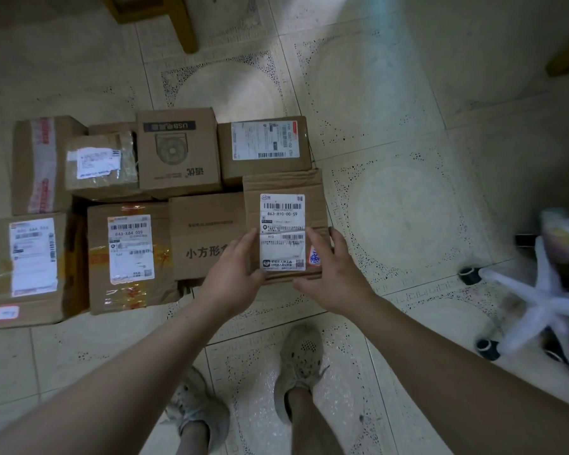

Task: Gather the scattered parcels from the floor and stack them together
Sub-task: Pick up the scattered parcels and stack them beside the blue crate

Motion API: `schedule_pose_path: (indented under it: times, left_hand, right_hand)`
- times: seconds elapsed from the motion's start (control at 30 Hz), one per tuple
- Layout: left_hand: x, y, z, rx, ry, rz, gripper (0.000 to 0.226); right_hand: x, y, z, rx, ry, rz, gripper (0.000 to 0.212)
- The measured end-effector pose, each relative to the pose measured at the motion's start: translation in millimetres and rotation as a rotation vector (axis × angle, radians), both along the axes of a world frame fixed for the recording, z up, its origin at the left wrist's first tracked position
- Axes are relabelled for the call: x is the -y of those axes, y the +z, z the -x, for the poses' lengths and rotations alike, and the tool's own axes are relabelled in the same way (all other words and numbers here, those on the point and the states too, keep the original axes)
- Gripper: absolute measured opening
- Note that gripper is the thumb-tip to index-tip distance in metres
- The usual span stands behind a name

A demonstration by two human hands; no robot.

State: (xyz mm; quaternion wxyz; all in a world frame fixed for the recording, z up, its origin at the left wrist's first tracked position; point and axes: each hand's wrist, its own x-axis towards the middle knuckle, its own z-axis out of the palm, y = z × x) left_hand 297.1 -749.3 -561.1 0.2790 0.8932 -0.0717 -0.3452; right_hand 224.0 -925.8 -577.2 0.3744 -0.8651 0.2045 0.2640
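Now, just beyond the shoes [301, 359], the left hand [234, 267] and right hand [329, 267] clasp the near end of the labelled parcel [283, 208], one on each long side, fingers curled over its edges. Its long axis runs straight away from the person, so neither hand is nearer. It sits above the floor [408, 208] (resting or hovering, I cannot tell), just right of the printed box [207, 224], with the far box [263, 149] behind.

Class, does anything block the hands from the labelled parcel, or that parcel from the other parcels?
Nothing visible. The left hand and right hand already hold the labelled parcel, right beside the gathered parcels.
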Motion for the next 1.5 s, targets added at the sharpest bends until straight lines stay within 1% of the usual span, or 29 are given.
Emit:
schedule_pose_path:
  times: [0.17, 0.33, 0.43, 0.53, 0.63, 0.7, 0.8, 0.9, 1.03, 1.17, 1.3, 1.5]
  left_hand:
    - [-5, 6, -4, -0.046, -0.018, -0.037, 0.08]
    - [-24, 23, -12, -0.051, -0.037, -0.11, 0.081]
    - [-46, 59, -22, -0.034, -0.024, -0.133, 0.082]
    - [-79, 110, -29, -0.001, 0.013, -0.179, 0.081]
    - [-124, 164, -33, 0.046, -0.07, -0.247, 0.081]
    - [-158, 202, -38, 0.078, -0.113, -0.269, 0.081]
    - [-211, 261, -39, 0.136, -0.073, -0.256, 0.08]
    - [-268, 317, -34, 0.176, -0.037, -0.232, 0.078]
    - [-343, 386, -28, 0.244, 0.062, -0.222, 0.077]
    - [-409, 444, -27, 0.316, 0.142, -0.188, 0.072]
    - [-466, 470, -36, 0.361, 0.234, -0.167, 0.07]
    - [-537, 465, -85, 0.372, 0.346, -0.184, 0.071]
  right_hand:
    - [0, 2, 2, -0.007, -0.044, 0.036, 0.099]
    - [0, 22, 2, -0.008, 0.0, 0.114, 0.097]
    - [-2, 62, -7, -0.018, 0.037, 0.144, 0.094]
    - [-13, 115, -17, -0.034, 0.104, 0.193, 0.09]
    - [-34, 168, -24, -0.035, 0.18, 0.279, 0.086]
    - [-58, 202, -26, -0.042, 0.198, 0.317, 0.085]
    - [-109, 252, -31, -0.031, 0.185, 0.325, 0.084]
    - [-171, 304, -41, 0.033, 0.199, 0.318, 0.081]
    - [-254, 367, -65, 0.137, 0.287, 0.378, 0.08]
    - [-331, 413, -88, 0.271, 0.286, 0.339, 0.077]
    - [-384, 433, -121, 0.317, 0.336, 0.314, 0.077]
    - [-438, 434, -191, 0.327, 0.392, 0.29, 0.081]
